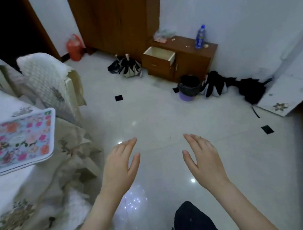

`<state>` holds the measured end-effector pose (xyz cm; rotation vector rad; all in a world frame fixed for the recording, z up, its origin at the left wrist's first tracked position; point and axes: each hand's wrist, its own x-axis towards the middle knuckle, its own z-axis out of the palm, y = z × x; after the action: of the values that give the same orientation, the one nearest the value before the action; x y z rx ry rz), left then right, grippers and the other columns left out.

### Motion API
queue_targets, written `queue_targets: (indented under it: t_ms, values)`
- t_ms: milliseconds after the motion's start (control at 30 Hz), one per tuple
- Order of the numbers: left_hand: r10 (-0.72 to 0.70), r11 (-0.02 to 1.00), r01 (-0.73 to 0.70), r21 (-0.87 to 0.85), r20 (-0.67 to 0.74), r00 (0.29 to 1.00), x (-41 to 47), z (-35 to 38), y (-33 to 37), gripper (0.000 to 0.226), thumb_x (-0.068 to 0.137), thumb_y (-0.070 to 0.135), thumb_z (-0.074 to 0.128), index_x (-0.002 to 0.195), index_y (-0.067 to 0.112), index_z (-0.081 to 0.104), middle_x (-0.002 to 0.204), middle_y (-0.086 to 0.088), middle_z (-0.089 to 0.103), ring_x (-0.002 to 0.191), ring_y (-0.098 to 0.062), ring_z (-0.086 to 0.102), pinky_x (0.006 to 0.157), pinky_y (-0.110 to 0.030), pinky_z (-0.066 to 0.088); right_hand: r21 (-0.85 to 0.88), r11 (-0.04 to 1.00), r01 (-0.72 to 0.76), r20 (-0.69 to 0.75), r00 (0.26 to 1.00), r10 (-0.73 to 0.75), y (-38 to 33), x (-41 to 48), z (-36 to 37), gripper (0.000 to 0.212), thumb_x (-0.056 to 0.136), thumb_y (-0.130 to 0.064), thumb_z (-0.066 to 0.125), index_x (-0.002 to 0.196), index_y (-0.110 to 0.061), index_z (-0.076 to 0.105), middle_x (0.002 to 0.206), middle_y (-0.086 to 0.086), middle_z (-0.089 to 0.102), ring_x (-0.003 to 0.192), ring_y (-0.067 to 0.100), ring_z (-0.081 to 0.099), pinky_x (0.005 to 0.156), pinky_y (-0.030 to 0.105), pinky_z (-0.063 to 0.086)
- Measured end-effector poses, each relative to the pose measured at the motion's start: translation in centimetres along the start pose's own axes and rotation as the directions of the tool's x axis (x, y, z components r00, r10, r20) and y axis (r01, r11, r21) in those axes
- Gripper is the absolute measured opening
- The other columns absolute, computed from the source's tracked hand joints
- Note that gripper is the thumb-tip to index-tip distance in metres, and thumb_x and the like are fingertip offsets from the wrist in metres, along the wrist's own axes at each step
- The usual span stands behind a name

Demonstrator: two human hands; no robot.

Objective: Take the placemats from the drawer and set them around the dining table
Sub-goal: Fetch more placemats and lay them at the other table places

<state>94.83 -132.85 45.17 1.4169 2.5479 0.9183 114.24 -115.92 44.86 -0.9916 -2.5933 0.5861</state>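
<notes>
1. Right now I hold nothing. My left hand (120, 165) and my right hand (203, 156) are spread over the tiled floor, fingers straight and relaxed, palms turned toward each other.
2. One floral placemat (21, 141) lies on the dining table (6, 191) at my left, close to the table's edge and near the covered chair (45, 76).
3. The drawer (159, 56) stands pulled out at the top left of the low wooden cabinet (193, 59) by the far wall, well apart from me. I see only its pale inner wall, so I cannot tell whether more mats lie inside.
4. I judge the step in hand to be the walk to that drawer for the next mat. To do it well I cross the open tiles. I keep clear of the folded umbrella (127, 66) left of the cabinet and the lined bin (189, 87) in front of it.
5. At the drawer I look in first. I slide flat fingers under a mat with thumbs on top, one hand at each short edge, so it does not sag. I keep my elbows away from the water bottle (200, 37) on the cabinet's top.
6. Back at the table I lay the mat square to a bare edge, in front of a chair and apart from the floral one.
</notes>
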Motion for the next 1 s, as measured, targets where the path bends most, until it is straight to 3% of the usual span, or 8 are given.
queue_targets:
  t_ms: [167, 267, 367, 633, 1000]
  values:
    - [-0.248, 0.968, 0.249, 0.015, -0.068, 0.966, 4.5, 2.1, -3.8, 0.051, 0.096, 0.039, 0.038, 0.133, 0.01, 0.057, 0.127, 0.0, 0.063, 0.115, -0.016, 0.057, 0.099, -0.023, 0.036, 0.022, 0.986, 0.165, 0.141, 0.976, -0.166, 0.7, 12.0, 3.9, 0.048, 0.099, -0.029, 0.052, 0.145, -0.015, 0.045, 0.142, 0.007, 0.052, 0.131, 0.025, 0.046, 0.109, 0.043, 0.036]
    - [-0.384, 0.917, 0.394, 0.062, -0.126, 0.915, 7.1, 2.5, -5.5, 0.053, 0.096, 0.041, 0.037, 0.133, 0.009, 0.057, 0.126, -0.002, 0.064, 0.113, -0.019, 0.059, 0.099, -0.025, 0.037, 0.058, 0.956, 0.288, 0.255, 0.922, -0.293, 0.1, 19.5, 6.3, 0.049, 0.1, -0.031, 0.048, 0.146, -0.016, 0.042, 0.144, 0.006, 0.05, 0.133, 0.023, 0.043, 0.111, 0.039, 0.034]
    - [-0.525, 0.837, 0.546, 0.047, -0.219, 0.823, 10.1, 1.4, -6.6, 0.052, 0.096, 0.041, 0.039, 0.136, 0.011, 0.055, 0.127, -0.002, 0.063, 0.113, -0.021, 0.058, 0.099, -0.032, 0.041, 0.124, 0.9, 0.418, 0.324, 0.84, -0.435, -2.1, 26.5, 8.1, 0.049, 0.1, -0.032, 0.048, 0.146, -0.016, 0.042, 0.143, 0.005, 0.05, 0.133, 0.023, 0.043, 0.11, 0.04, 0.036]
    - [-0.689, 0.648, 0.76, -0.052, -0.465, 0.556, 14.5, -2.8, -10.9, 0.051, 0.096, 0.039, 0.039, 0.133, 0.009, 0.057, 0.121, -0.005, 0.065, 0.112, -0.023, 0.058, 0.098, -0.04, 0.046, 0.282, 0.668, 0.689, 0.378, 0.56, -0.737, -12.4, 39.1, 14.2, 0.046, 0.097, -0.024, 0.054, 0.142, -0.012, 0.048, 0.137, 0.008, 0.055, 0.126, 0.027, 0.049, 0.105, 0.044, 0.041]
    - [-0.798, 0.385, 0.903, -0.192, -0.561, 0.221, 12.1, -5.1, -24.7, 0.049, 0.099, 0.044, 0.036, 0.139, 0.02, 0.051, 0.133, 0.004, 0.059, 0.121, -0.013, 0.052, 0.1, -0.027, 0.039, 0.363, 0.474, 0.802, 0.485, 0.272, -0.831, -28.2, 44.8, 27.7, 0.047, 0.099, -0.034, 0.047, 0.143, -0.017, 0.045, 0.143, 0.004, 0.05, 0.125, 0.023, 0.048, 0.1, 0.038, 0.041]
